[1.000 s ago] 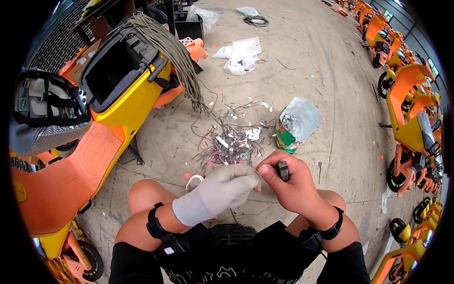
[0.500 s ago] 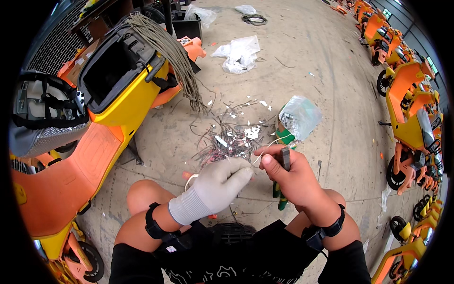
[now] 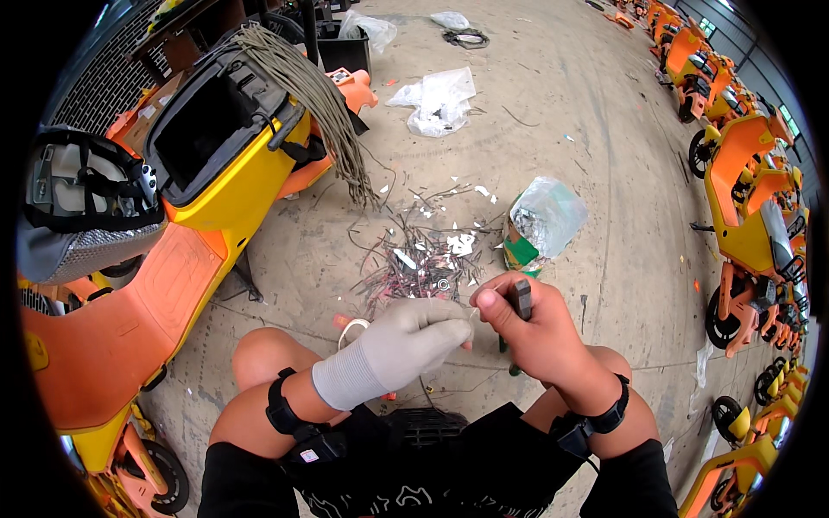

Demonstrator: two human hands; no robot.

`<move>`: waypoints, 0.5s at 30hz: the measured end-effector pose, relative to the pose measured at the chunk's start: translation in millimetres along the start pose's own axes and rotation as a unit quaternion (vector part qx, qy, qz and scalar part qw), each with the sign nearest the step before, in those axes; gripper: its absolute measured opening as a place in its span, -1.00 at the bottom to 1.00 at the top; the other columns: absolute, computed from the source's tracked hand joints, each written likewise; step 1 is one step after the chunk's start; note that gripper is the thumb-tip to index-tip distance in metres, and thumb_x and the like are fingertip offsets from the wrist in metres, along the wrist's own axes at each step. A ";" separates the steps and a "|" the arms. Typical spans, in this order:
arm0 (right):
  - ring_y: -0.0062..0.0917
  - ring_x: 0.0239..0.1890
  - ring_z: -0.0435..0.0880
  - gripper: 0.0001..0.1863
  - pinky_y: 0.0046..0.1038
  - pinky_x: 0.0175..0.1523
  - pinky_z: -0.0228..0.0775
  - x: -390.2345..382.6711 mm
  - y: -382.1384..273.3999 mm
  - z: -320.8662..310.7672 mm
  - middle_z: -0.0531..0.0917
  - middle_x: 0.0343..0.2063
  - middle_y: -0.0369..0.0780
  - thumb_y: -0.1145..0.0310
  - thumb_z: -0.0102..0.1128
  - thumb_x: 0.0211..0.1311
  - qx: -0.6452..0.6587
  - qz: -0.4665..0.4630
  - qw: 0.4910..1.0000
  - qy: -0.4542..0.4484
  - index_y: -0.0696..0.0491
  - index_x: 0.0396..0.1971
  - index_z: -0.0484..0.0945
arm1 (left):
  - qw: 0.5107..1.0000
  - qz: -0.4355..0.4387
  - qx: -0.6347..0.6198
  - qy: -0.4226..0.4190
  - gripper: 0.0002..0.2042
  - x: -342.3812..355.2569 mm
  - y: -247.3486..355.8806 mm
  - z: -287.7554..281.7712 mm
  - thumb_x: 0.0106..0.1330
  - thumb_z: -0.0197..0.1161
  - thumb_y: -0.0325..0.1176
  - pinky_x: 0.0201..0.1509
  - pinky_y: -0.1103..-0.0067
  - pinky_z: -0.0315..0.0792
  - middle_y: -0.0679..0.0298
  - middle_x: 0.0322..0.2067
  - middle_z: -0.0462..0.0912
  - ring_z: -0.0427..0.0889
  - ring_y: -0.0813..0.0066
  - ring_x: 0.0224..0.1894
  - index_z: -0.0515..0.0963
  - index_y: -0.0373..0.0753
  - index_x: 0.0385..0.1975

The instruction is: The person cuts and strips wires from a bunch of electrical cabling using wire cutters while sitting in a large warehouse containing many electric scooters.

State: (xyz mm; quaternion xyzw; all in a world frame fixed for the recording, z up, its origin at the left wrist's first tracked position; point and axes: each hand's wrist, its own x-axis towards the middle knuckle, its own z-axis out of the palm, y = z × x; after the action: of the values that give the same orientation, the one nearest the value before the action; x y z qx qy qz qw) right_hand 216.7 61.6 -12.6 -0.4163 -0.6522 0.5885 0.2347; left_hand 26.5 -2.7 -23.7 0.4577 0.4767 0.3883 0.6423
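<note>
Squatting person, both hands meeting above the floor, a little right of mid-view. Step in hand looks like working a thin, pale, wire-like strand (image 3: 473, 313) at the fingertips; it sits in the narrow gap between the hands.

Left hand (image 3: 413, 344), in a light-grey knitted glove, is closed, back up, fingers pointing right; it seems pinched on the strand's near end, though the fingertips mostly hide it. Bare right hand (image 3: 534, 326) has thumb and forefinger brought together at the strand, and its palm grips a dark-metal, block-headed hand tool with green handles (image 3: 521, 299), head poking up beside the thumb, handles partly hidden underneath. Whether the tool's jaws are parted, can't tell.

Next move, my judgement: calls for a firm pinch on both sides, tool head clear of the strand. Both forearms angle inward, elbows out by the knees, wrists roughly level. Just beyond the hands: a tangled heap of dark wire scraps (image 3: 406, 269).
</note>
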 end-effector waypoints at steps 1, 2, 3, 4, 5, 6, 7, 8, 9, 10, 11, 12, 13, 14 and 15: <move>-0.78 -0.47 0.37 -0.73 -0.61 -0.35 0.30 0.4 -0.7 0.4 0.53 -0.53 -0.41 0.22 0.20 0.42 -0.001 0.006 1.000 -0.001 0.15 -0.26 0.58 | 0.986 0.103 0.126 0.032 -0.80 1.7 -9.2 -0.4 0.39 0.08 -0.31 -0.62 0.59 0.18 0.43 -0.74 0.29 0.29 0.54 -0.74 0.54 -0.30 -0.34; -0.79 -0.49 0.34 -0.72 -0.60 -0.38 0.27 1.1 -1.5 1.0 0.50 -0.56 -0.42 0.20 0.20 0.42 -0.002 0.012 1.000 -0.002 0.15 -0.28 0.58 | 0.945 0.203 0.249 0.063 -0.81 2.4 -13.9 -0.7 0.38 0.09 -0.31 -0.61 0.58 0.24 0.41 -0.75 0.34 0.35 0.49 -0.74 0.55 -0.30 -0.34; -0.79 -0.50 0.32 -0.71 -0.60 -0.41 0.24 1.9 -1.4 0.7 0.48 -0.59 -0.44 0.18 0.19 0.42 -0.004 0.018 1.000 -0.002 0.15 -0.31 0.57 | 0.913 0.233 0.327 0.069 -0.86 1.5 -12.2 -1.0 0.32 0.12 -0.37 -0.58 0.55 0.27 0.38 -0.70 0.39 0.39 0.49 -0.70 0.55 -0.29 -0.36; -0.79 -0.51 0.31 -0.70 -0.59 -0.42 0.22 2.7 -2.2 -0.5 0.47 -0.59 -0.44 0.17 0.19 0.42 -0.007 0.048 0.999 -0.012 0.14 -0.33 0.57 | 0.875 0.260 0.402 0.074 -0.92 -1.0 -8.0 -1.6 0.27 0.16 -0.42 -0.55 0.53 0.30 0.36 -0.66 0.44 0.43 0.50 -0.67 0.54 -0.28 -0.39; -0.78 -0.51 0.31 -0.69 -0.58 -0.43 0.21 3.5 -3.8 -2.1 0.46 -0.60 -0.44 0.17 0.18 0.42 -0.010 0.078 0.997 -0.022 0.14 -0.36 0.57 | 0.829 0.286 0.473 0.079 -0.97 -3.2 -3.9 -1.3 0.22 0.19 -0.47 -0.52 0.51 0.34 0.34 -0.62 0.49 0.47 0.50 -0.63 0.53 -0.27 -0.42; -0.78 -0.52 0.30 -0.68 -0.58 -0.44 0.20 4.2 -4.4 -3.3 0.45 -0.60 -0.44 0.16 0.18 0.43 -0.014 0.108 0.994 -0.031 0.14 -0.38 0.57 | 0.789 0.292 0.535 0.079 -0.97 -5.2 -0.3 0.4 0.20 0.20 -0.47 -0.51 0.49 0.36 0.32 -0.62 0.50 0.51 0.42 -0.61 0.53 -0.27 -0.42; -0.77 -0.52 0.31 -0.69 -0.58 -0.42 0.21 5.0 -3.6 -4.4 0.46 -0.60 -0.43 0.18 0.18 0.42 0.020 0.142 0.989 -0.040 0.15 -0.36 0.58 | 0.744 0.297 0.594 0.079 -0.97 -6.9 3.4 2.3 0.19 0.20 -0.48 -0.49 0.47 0.39 0.30 -0.61 0.52 0.54 0.35 -0.59 0.54 -0.27 -0.43; -0.76 -0.52 0.33 -0.70 -0.59 -0.40 0.23 5.8 -2.4 -5.5 0.47 -0.59 -0.42 0.20 0.18 0.42 0.054 0.176 0.982 -0.048 0.16 -0.35 0.59 | 0.694 0.300 0.649 0.078 -0.97 -7.4 4.7 3.6 0.18 0.21 -0.48 -0.48 0.45 0.42 0.28 -0.61 0.53 0.58 0.27 -0.57 0.54 -0.27 -0.44; -0.75 -0.52 0.34 -0.71 -0.60 -0.38 0.25 6.4 -1.8 -6.4 0.47 -0.59 -0.40 0.22 0.19 0.41 0.087 0.207 0.973 -0.057 0.17 -0.33 0.61 | 0.700 0.286 0.652 0.062 -0.97 -7.6 3.8 5.2 0.18 0.21 -0.48 -0.47 0.44 0.44 0.26 -0.61 0.54 0.59 0.25 -0.56 0.53 -0.27 -0.45; -0.74 -0.52 0.34 -0.71 -0.60 -0.38 0.26 6.3 -1.4 -5.6 0.49 -0.58 -0.40 0.22 0.19 0.41 0.088 0.207 0.973 -0.057 0.17 -0.34 0.61 | 0.705 0.271 0.654 0.045 -0.96 -8.6 2.1 7.5 0.19 0.21 -0.47 -0.46 0.43 0.45 0.24 -0.60 0.54 0.60 0.22 -0.55 0.53 -0.28 -0.46; -0.74 -0.52 0.35 -0.71 -0.60 -0.37 0.26 5.9 -1.0 -3.6 0.50 -0.57 -0.39 0.22 0.19 0.41 0.088 0.207 0.973 -0.057 0.17 -0.35 0.60 | 0.710 0.256 0.655 0.028 -0.96 -8.8 1.1 8.8 0.19 0.21 -0.47 -0.45 0.42 0.47 0.22 -0.60 0.55 0.60 0.20 -0.54 0.53 -0.28 -0.46; -0.73 -0.52 0.36 -0.71 -0.61 -0.36 0.27 5.6 -1.3 -2.6 0.52 -0.55 -0.38 0.23 0.18 0.41 0.089 0.206 0.973 -0.058 0.17 -0.36 0.60 | 0.742 0.253 0.620 0.042 -0.96 -8.5 2.1 8.5 0.20 0.19 -0.47 -0.44 0.41 0.47 0.23 -0.60 0.55 0.61 0.20 -0.54 0.53 -0.28 -0.45; -0.73 -0.51 0.37 -0.72 -0.61 -0.35 0.27 5.9 -2.3 -3.0 0.53 -0.53 -0.38 0.23 0.18 0.42 0.086 0.188 0.977 -0.054 0.17 -0.32 0.61 | 0.772 0.249 0.582 0.055 -0.96 -8.2 3.7 7.0 0.21 0.18 -0.47 -0.44 0.41 0.46 0.24 -0.60 0.55 0.61 0.21 -0.54 0.54 -0.28 -0.45; -0.73 -0.50 0.37 -0.73 -0.61 -0.33 0.28 6.3 -3.7 -3.7 0.55 -0.50 -0.37 0.24 0.17 0.42 0.083 0.169 0.981 -0.051 0.17 -0.29 0.61 | 0.800 0.245 0.543 0.068 -0.95 -8.0 5.1 5.1 0.22 0.17 -0.47 -0.44 0.40 0.46 0.25 -0.60 0.55 0.61 0.22 -0.54 0.54 -0.28 -0.44; -0.73 -0.49 0.38 -0.74 -0.62 -0.32 0.29 6.2 -4.1 -4.2 0.56 -0.48 -0.36 0.24 0.16 0.43 0.080 0.151 0.984 -0.046 0.17 -0.26 0.62 | 0.849 0.202 0.482 0.078 -0.89 -7.3 4.4 2.0 0.30 0.14 -0.42 -0.41 0.42 0.46 0.26 -0.60 0.55 0.62 0.34 -0.54 0.55 -0.29 -0.42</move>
State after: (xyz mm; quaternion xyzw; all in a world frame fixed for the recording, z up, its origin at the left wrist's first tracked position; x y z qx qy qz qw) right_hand 215.5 69.3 -9.0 -0.4626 -0.5427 0.6859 0.1450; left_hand 26.4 -8.8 -17.3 0.7642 0.5493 0.2653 0.2096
